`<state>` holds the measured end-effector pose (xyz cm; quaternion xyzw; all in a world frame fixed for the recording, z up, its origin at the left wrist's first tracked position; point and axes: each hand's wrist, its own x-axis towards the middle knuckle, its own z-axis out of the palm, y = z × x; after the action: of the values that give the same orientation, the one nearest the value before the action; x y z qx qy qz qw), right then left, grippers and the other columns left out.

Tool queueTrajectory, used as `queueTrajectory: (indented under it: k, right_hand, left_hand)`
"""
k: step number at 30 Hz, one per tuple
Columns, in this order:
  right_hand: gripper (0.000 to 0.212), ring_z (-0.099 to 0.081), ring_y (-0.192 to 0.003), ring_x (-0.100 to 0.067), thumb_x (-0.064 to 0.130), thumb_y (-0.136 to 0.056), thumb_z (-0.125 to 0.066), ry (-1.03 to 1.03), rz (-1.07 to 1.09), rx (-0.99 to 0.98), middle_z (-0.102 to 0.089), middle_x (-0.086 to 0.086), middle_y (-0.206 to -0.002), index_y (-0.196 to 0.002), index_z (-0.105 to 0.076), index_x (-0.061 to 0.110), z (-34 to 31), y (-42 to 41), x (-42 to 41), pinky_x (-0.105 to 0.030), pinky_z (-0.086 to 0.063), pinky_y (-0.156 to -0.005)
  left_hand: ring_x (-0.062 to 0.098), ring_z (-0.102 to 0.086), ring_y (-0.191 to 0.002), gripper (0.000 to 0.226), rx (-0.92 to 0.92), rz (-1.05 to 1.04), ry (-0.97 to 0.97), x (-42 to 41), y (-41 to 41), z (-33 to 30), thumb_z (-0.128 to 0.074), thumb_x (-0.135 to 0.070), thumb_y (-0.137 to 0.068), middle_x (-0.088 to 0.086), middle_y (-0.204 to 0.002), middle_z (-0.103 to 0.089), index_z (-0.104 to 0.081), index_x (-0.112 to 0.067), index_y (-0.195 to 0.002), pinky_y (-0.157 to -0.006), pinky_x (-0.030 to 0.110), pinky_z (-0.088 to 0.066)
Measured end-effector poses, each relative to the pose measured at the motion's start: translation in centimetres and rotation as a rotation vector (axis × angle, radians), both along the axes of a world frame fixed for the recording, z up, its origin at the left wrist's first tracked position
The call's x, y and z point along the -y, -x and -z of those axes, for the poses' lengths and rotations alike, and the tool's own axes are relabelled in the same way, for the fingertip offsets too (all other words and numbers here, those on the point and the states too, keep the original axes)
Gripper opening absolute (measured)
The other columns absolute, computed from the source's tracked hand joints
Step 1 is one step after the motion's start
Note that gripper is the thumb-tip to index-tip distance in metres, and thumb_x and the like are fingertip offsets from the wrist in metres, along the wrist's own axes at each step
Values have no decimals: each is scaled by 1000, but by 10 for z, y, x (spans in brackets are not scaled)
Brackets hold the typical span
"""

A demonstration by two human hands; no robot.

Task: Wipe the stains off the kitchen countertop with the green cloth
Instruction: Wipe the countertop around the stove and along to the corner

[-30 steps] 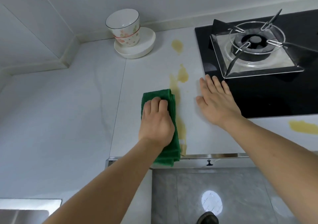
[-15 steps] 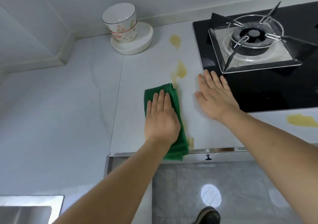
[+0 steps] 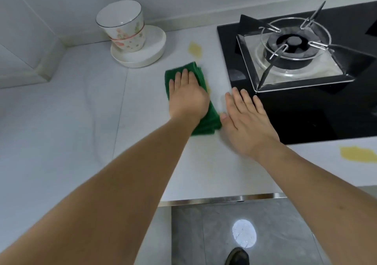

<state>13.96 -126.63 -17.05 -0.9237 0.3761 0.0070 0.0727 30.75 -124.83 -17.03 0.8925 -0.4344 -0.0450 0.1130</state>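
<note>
The folded green cloth (image 3: 212, 120) lies on the white countertop (image 3: 67, 122) left of the stove. My left hand (image 3: 187, 95) presses flat on it with straight fingers. Just right of the cloth, my right hand (image 3: 246, 120) rests flat on the counter, its fingertips at the edge of the black stove top. A yellow stain (image 3: 194, 48) shows just beyond the cloth. A faint yellowish smear (image 3: 201, 158) remains on the counter nearer to me. Another yellow stain (image 3: 359, 153) sits at the far right, in front of the stove.
A patterned cup (image 3: 124, 28) stands on a white plate (image 3: 151, 54) at the back by the wall. The black gas stove (image 3: 302, 109) with its burner (image 3: 293, 44) fills the right. The counter's metal front edge (image 3: 220, 199) runs below my arms, with grey floor beyond.
My left hand has pushed the cloth away from the front edge toward the wall, over the long streak. The middle stain is covered now and the near streak has faded.
</note>
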Motion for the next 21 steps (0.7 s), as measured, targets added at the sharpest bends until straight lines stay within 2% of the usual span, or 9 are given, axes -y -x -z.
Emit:
queueTrajectory:
  k: [4,7,9,11,12,13,16,18,21]
  right_hand:
    - [63,10,-149,-19,41,-97,3,-3,4,-7,8,-4,-163,-154,4,15,-1,0,1,-42,6,-120]
    - [59,8,-149,-16,39,-101,-8,-98,-6,80,3,-2,-163,-155,-1,16,-5,0,1,-38,8,-120]
    - [57,-1,-149,-13,37,-102,-14,-257,40,271,-11,0,-162,-155,-14,17,-11,6,-2,-32,5,-120]
    - [51,-16,-146,-11,37,-103,-22,-519,178,560,-26,4,-158,-152,-28,22,-22,16,0,-27,-4,-119]
    - [48,-23,-144,-10,36,-104,-26,-600,227,638,-32,6,-155,-150,-34,25,-28,24,2,-26,-11,-118]
    - [46,-28,-141,-8,35,-104,-28,-610,219,641,-36,7,-153,-148,-37,25,-36,31,8,-26,-15,-117]
    - [46,-22,-144,-11,27,-104,-31,-360,-61,309,-31,1,-156,-148,-37,15,-33,52,25,-21,-9,-116]
    - [51,-12,-148,-13,28,-102,-22,-184,-204,167,-21,-3,-160,-150,-30,11,-19,57,28,-26,-7,-120]
    - [64,-10,-148,-15,32,-93,-10,-70,-254,113,-19,-4,-160,-151,-26,9,-8,54,32,-32,-11,-121]
  left_hand:
    - [25,-10,-152,59,25,33,-11,24,-12,2,-22,-22,-99,8,-165,-17,-19,-7,-156,-124,41,-5]
    - [25,-7,-153,59,19,13,-1,-14,19,3,-22,-23,-100,8,-165,-14,-16,-7,-157,-124,41,-4]
    - [24,-4,-153,60,-36,52,6,-58,62,0,-22,-24,-100,8,-166,-11,-14,-8,-157,-124,40,-2]
    - [23,-1,-153,62,-52,105,-7,-101,104,-2,-20,-26,-99,6,-166,-9,-12,-10,-158,-124,39,0]
    - [23,-1,-153,63,-55,123,-31,-115,115,-4,-17,-27,-98,6,-166,-8,-12,-11,-158,-124,39,2]
    - [22,0,-153,64,-59,139,-55,-119,118,-8,-15,-28,-96,5,-166,-8,-12,-11,-158,-124,39,3]
    - [23,0,-153,67,-66,166,-62,-99,108,-9,-11,-31,-94,5,-166,-8,-13,-11,-158,-124,39,4]
    - [22,-1,-153,62,-62,173,-41,-71,92,-9,-17,-29,-98,5,-166,-10,-15,-11,-158,-124,40,1]
    - [23,-5,-153,60,-38,108,-9,-5,57,-2,-24,-27,-100,6,-165,-14,-19,-10,-157,-125,40,-3]
